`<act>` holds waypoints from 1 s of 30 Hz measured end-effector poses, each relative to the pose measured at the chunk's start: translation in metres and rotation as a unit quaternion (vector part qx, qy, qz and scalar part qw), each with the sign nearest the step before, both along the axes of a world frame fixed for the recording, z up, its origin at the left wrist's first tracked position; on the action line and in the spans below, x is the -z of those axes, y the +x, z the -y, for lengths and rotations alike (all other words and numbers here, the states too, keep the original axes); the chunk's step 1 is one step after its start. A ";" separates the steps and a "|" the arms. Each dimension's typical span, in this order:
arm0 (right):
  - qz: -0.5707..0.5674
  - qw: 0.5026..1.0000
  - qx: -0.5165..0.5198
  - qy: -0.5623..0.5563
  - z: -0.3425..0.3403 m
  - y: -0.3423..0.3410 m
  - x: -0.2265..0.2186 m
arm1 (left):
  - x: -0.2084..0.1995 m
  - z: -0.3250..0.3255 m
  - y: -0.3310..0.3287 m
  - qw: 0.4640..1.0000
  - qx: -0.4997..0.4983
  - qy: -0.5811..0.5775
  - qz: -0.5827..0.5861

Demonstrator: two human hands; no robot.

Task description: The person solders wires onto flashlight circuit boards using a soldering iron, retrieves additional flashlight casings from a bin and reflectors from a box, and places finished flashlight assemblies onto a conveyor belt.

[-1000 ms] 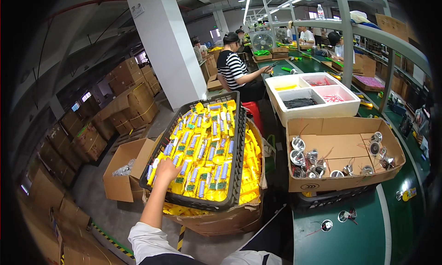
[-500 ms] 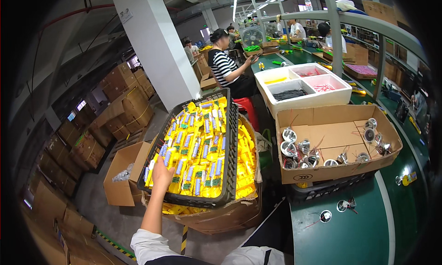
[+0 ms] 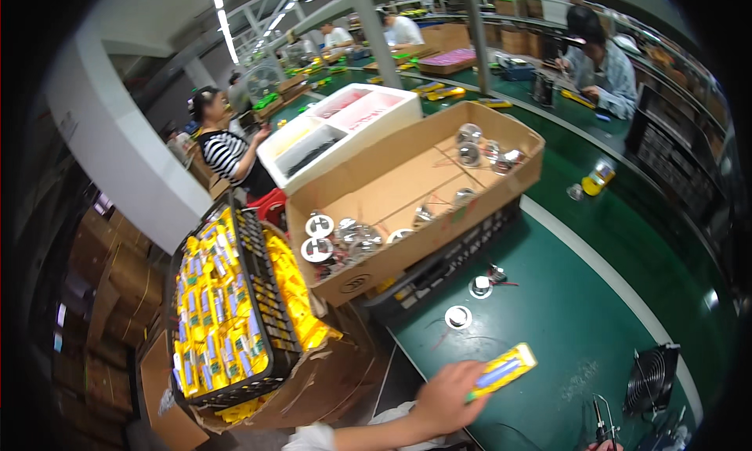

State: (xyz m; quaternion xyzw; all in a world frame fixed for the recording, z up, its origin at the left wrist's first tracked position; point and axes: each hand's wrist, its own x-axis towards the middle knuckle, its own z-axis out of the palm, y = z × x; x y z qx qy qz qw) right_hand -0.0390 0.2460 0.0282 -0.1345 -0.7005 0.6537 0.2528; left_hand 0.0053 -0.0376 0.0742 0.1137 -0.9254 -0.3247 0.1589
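My left hand (image 3: 448,396) is closed round one end of a yellow plastic housing (image 3: 505,370) with a blue cylindrical battery in it, held above the green bench. Only the fingertips of my right hand (image 3: 605,446) show at the lower edge, round the base of a slender soldering iron (image 3: 600,423). Beyond the left hand, two round lamp heads with wires, a nearer one (image 3: 458,318) and a farther one (image 3: 480,286), lie on the bench. To the left, a black crate (image 3: 270,326) holds many similar yellow housings with batteries.
A cardboard tray (image 3: 407,192) of lamp heads rests on a black crate (image 3: 454,255). Behind is a white foam box (image 3: 376,98) with compartments. A black fan (image 3: 652,376) stands at the right. One person in stripes (image 3: 223,153) sits at left; another (image 3: 603,75) works across the bench.
My left hand has left the crate and come right over the bench, now with a yellow housing in it. The view has swung right, bringing the fan and my right fingertips in.
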 end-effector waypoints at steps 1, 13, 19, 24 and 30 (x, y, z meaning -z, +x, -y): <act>0.005 0.999 0.007 0.041 -0.005 0.003 0.000 | 0.006 -0.020 -0.019 1.000 0.019 0.012 0.010; -0.023 0.960 0.161 0.229 -0.036 0.025 0.012 | 0.012 -0.061 -0.058 0.993 0.099 0.044 -0.039; -0.019 0.969 0.172 0.176 -0.032 0.027 0.013 | 0.025 0.081 -0.032 0.984 -0.170 0.027 -0.046; 0.000 0.978 0.124 0.168 -0.039 0.026 0.031 | 0.056 0.090 -0.039 0.986 -0.144 -0.078 -0.039; -0.025 0.990 0.096 -0.096 0.001 0.018 0.001 | 0.051 0.090 -0.027 0.986 -0.140 0.014 -0.083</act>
